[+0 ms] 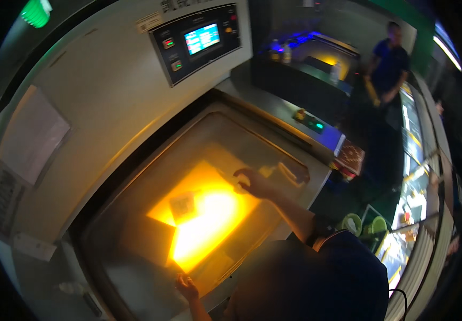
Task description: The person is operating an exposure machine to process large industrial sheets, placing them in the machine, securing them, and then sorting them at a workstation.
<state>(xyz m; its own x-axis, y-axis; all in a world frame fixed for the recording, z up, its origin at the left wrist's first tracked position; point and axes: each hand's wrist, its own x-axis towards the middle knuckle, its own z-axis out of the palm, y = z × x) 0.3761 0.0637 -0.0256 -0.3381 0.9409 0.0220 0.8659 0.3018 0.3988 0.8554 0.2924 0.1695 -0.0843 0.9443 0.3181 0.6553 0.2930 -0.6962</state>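
A brightly lit yellow sheet or panel (188, 251) lies in a shallow framed tray (129, 283), its middle washed out by glare. On it rests a small greyish square piece (182, 207). My right hand (253, 185) is over the sheet's far right edge, fingers curved and apart, with nothing visible between them. Near the sheet's close left corner is my left hand (187, 287); its fingers are small and blurred, and I cannot make out whether they grip the edge. A darker flat panel (148, 241) lies left of the bright area.
A pale machine housing (108, 96) with a control panel and lit screen (202, 38) rises behind the tray. Another person (390, 64) stands at the far right beside a dark bench. Green cups (352, 223) and a brightly lit glass-like table (410, 198) are to my right.
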